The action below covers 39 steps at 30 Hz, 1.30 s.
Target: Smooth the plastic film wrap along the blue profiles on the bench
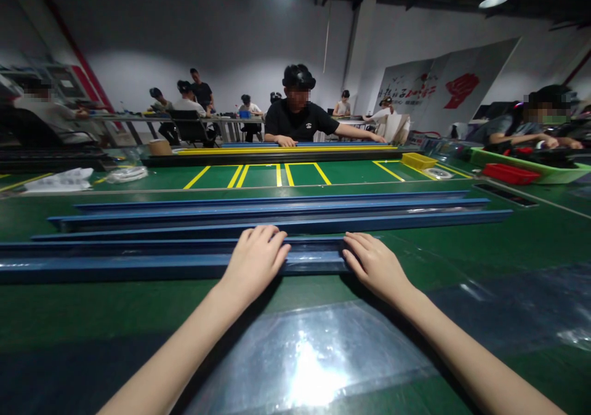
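My left hand [256, 261] and right hand [375, 266] both lie palm down on the nearest blue rail [138, 266], fingers stretched out and loose, resting on it and not curled round it. The right hand sits at the rail's right end. This rail lies across the green table [530, 242], just beyond a clear plastic sheet [305, 353]. More blue rails [277, 215] lie farther off (all parallel). A person in a black shirt [300, 122] sits at the far side.

We see a yellow-lined green matte table [530, 242]; on it lie long blue plastic channel rails [231, 226], a clear glossy plastic sheet [305, 353] and a shallow yellow tray [418, 160].
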Motion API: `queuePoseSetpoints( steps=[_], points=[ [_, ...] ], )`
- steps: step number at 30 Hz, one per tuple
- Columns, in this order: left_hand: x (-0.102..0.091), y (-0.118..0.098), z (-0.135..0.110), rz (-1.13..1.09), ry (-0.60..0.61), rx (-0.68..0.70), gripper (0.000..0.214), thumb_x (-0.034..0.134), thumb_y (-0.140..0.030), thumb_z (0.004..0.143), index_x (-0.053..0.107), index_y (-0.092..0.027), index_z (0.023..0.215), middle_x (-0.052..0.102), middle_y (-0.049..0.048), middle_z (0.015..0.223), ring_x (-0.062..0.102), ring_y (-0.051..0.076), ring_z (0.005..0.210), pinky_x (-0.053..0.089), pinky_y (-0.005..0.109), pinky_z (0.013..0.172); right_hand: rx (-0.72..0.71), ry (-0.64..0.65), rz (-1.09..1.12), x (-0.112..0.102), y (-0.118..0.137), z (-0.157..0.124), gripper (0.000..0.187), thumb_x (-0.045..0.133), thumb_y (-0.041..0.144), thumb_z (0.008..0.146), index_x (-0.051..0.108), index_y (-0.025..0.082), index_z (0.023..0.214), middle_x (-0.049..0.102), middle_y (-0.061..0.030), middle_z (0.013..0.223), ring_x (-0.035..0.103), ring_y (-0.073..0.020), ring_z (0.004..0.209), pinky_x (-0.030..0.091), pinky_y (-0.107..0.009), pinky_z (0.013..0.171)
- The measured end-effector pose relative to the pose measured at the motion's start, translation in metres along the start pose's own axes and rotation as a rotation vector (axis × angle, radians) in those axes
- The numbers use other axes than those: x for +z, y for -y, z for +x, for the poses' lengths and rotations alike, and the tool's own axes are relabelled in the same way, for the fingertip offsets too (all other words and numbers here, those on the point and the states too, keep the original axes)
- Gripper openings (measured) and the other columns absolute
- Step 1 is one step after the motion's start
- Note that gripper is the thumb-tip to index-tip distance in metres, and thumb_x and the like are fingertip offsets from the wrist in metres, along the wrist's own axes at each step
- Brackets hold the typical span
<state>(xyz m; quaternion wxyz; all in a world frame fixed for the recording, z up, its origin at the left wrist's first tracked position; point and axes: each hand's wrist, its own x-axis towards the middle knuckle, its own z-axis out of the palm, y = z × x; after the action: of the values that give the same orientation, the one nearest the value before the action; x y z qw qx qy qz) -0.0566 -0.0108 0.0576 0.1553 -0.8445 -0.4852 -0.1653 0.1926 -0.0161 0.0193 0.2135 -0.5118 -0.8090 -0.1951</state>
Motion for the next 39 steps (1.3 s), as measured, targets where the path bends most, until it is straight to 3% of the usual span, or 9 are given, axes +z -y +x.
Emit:
queuePoseSetpoints(
  steps=[4,7,18,25,30,35,39],
  points=[
    [0.018,-0.039,-0.011,-0.066,-0.053,0.205,0.039,0.039,-0.035,0.087,0.047,-0.017,0.120,0.052,0.0069,0.122,0.045,0.020,0.112,0.034,0.035,0.092,-0.072,-0.005,-0.035,0.003,0.003,-0.003,0.041,0.036,0.033,0.088,0.056,0.006,0.112,0.058,-0.0126,0.116,0.050,-0.0226,0.108,0.039,-0.035,0.093],
    [0.033,-0.050,-0.019,-0.031,-0.080,0.278,0.047,0.039,-0.040,0.086,0.039,-0.018,0.127,0.043,0.0065,0.133,0.036,0.021,0.122,0.030,0.036,0.097,-0.085,0.002,-0.041,0.004,0.003,-0.004,0.043,0.035,0.032,0.088,0.055,0.005,0.114,0.056,-0.0132,0.118,0.049,-0.0228,0.110,0.039,-0.035,0.094],
    [0.041,-0.049,-0.024,-0.050,-0.164,0.210,0.040,0.036,-0.026,0.086,0.046,-0.017,0.123,0.050,0.0044,0.127,0.043,0.020,0.117,0.031,0.037,0.096,-0.015,0.026,-0.082,-0.006,0.003,-0.002,0.039,0.035,0.034,0.088,0.057,0.011,0.111,0.057,-0.0107,0.117,0.051,-0.0211,0.107,0.040,-0.033,0.090],
    [0.041,-0.054,-0.026,-0.003,-0.235,-0.029,0.030,0.040,-0.020,0.081,0.060,-0.012,0.102,0.061,0.0094,0.109,0.051,0.025,0.105,0.035,0.042,0.091,0.223,0.017,-0.192,-0.018,0.006,0.000,0.035,0.035,0.034,0.087,0.065,0.016,0.081,0.067,-0.0078,0.087,0.060,-0.0179,0.079,0.040,-0.028,0.069],
    [0.038,-0.054,-0.026,0.005,-0.220,-0.022,0.035,0.040,-0.020,0.082,0.056,-0.013,0.112,0.059,0.0096,0.114,0.049,0.026,0.108,0.033,0.044,0.093,0.137,0.009,-0.198,-0.013,0.013,-0.002,0.036,0.037,0.034,0.086,0.065,0.012,0.087,0.066,-0.0117,0.094,0.059,-0.0213,0.085,0.041,-0.031,0.072],
    [0.040,-0.052,-0.026,-0.024,-0.182,0.121,0.039,0.039,-0.019,0.083,0.050,-0.018,0.120,0.052,0.0062,0.125,0.044,0.024,0.115,0.032,0.042,0.096,-0.004,-0.033,-0.151,-0.004,0.023,-0.005,0.040,0.037,0.033,0.086,0.061,0.007,0.104,0.061,-0.0168,0.108,0.055,-0.0256,0.099,0.042,-0.036,0.081],
    [0.040,-0.050,-0.026,-0.026,-0.141,0.157,0.041,0.039,-0.018,0.081,0.048,-0.018,0.121,0.049,0.0060,0.127,0.044,0.023,0.116,0.034,0.040,0.095,-0.063,-0.031,-0.094,-0.004,0.024,-0.005,0.038,0.036,0.030,0.087,0.059,0.008,0.108,0.059,-0.0151,0.113,0.052,-0.0245,0.105,0.041,-0.036,0.086]
  ],
)
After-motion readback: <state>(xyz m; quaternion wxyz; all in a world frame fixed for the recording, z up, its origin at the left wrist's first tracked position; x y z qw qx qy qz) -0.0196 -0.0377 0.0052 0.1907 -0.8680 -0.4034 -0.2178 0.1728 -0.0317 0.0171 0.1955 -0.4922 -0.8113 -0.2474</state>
